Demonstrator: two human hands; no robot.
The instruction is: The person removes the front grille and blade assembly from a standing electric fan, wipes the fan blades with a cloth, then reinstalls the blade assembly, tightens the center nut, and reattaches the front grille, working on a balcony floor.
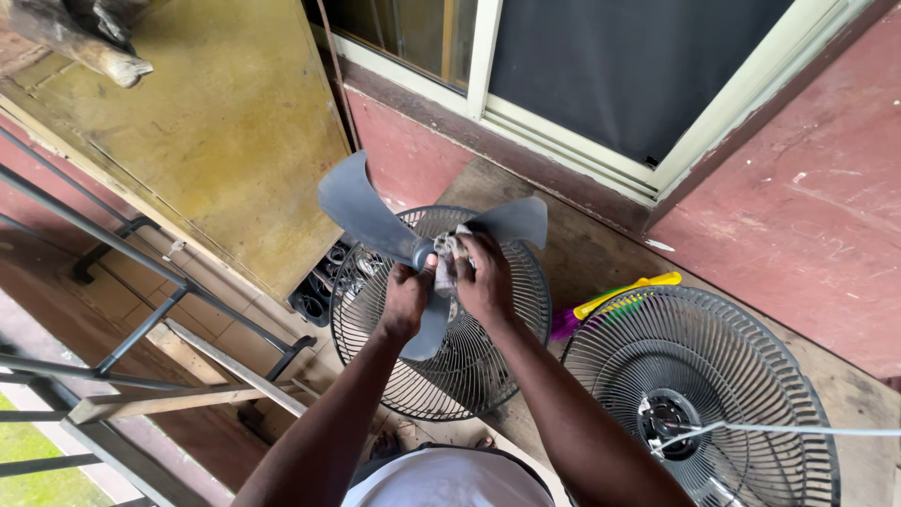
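Fan blade (375, 221), centre frame: off its guards, left hand (405, 299) clamped on hub; right hand (484, 280) pinching cloth (449, 255) against it. Wiping underway; both wire guards (469, 376) unassembled.

Your hands hold the fan blade (413, 246) above one fan guard (441, 376). A second fan guard (713, 394) lies to its right. The brush (619, 299) lies between them.

Wire fan guards (441, 366) below and right, bare floor (826, 216) beyond.
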